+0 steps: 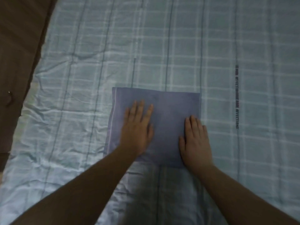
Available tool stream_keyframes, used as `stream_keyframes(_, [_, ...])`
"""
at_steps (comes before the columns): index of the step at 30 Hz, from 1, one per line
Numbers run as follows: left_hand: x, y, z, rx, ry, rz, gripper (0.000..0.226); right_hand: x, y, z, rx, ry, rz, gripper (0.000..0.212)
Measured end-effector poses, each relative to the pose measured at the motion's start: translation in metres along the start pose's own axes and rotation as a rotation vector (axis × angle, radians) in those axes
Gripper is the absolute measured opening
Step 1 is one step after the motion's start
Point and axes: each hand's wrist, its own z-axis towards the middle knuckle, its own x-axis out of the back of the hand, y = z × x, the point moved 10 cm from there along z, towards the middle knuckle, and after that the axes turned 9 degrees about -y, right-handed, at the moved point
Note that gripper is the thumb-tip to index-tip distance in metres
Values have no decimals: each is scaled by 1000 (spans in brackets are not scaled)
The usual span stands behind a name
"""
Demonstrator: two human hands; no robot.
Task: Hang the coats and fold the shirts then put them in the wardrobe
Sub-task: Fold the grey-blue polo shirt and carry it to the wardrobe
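Nearest to the camera are the person's two bare forearms, which reach from the lower edge toward the middle of the bed. The left hand (138,129) lies flat on the left half of the folded shirt (165,114), with straight fingers a little spread. The right hand (195,140) lies flat on the near right corner of the shirt, fingers straight and together, with the outer fingers close to the shirt's right edge. Neither hand grips anything; both only press on the cloth.

The shirt is a blue-purple rectangle, already folded small, and it rests on the checked bedsheet (178,46) a little near of the middle of the view.

The step in hand seems to be the smoothing of the last fold. To do it well, the palms should slide outward from the centre to push out trapped air, with even pressure so that the layers do not shift and the edges remain in line.

At the far left lies a dark brown garment (19,46), perhaps a coat; it is cut off by the edge, and a small shiny spot on it may be a button. The dark printed strip (237,96) on the sheet at the right is too blurred to read. The wardrobe is not in view.
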Motion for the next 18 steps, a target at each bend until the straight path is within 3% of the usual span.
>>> stream_keyframes(4, [-36, 73, -35, -100, -45, -41, 57, -21, 17, -55, -42, -28, 64, 67])
stream_keyframes(12, [-29, 83, -29, -82, -32, -40, 55, -9, 44, -84, -262, 58, 623, 74])
stream_keyframes(15, [-1, 100, 6, -160, -41, -142, 49, -8, 51, -81, -391, -15, 843, 58])
stream_keyframes(18, [10, 117, 64, -175, -171, -214, 49, -4, 53, -76, -463, -102, 935, 22])
